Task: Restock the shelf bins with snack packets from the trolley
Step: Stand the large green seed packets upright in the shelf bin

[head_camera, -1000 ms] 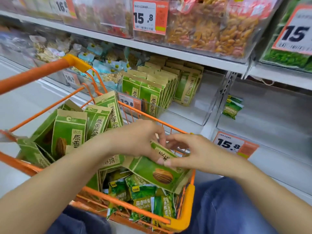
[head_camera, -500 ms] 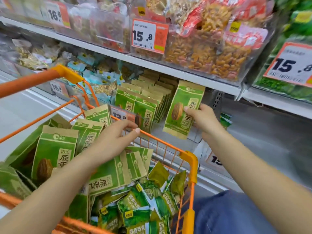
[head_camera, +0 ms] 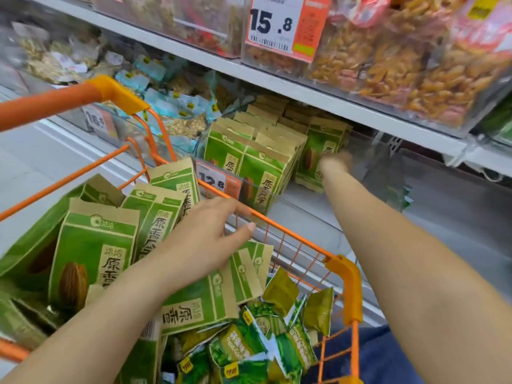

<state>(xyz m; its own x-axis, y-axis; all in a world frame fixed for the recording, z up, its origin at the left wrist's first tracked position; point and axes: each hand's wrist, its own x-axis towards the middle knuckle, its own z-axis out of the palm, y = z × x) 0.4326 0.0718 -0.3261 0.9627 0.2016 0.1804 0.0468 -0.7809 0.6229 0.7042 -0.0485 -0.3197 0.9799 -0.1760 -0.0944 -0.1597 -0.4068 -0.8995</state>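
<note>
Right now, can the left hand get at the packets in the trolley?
Probably yes: the left hand hovers open just above the packets in the trolley, nothing between them.

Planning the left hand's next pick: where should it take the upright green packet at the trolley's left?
Probably by the tan folded top edge of the upright green packet, from above: it stands upright, top exposed, with neighbours crowding its sides. The left hand hovers nearby, fingers relaxed.

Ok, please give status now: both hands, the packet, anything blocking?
Right hand, blurred, at the green packet in the shelf bin; grip unclear. Left hand open over trolley packets. Nothing blocking the bin.
</note>
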